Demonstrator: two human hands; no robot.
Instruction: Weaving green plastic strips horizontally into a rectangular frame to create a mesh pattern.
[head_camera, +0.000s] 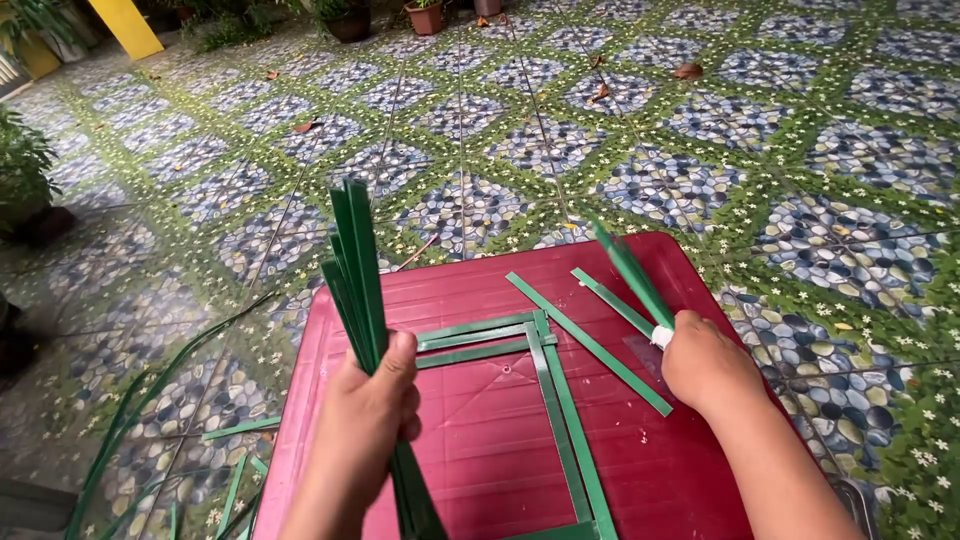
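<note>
My left hand (375, 400) is wrapped tight round a bundle of green leaf strips (355, 270), held upright over the left side of the red worktop (480, 450), with loose strips (560, 400) lying crossed on it toward the middle. They look light, thin and springy, likely to slip or crease, so I'd grip them low and flat. My right hand (705, 365) is closed on a few blurred strips (630, 275); its white-tipped object I cannot make out.
</note>
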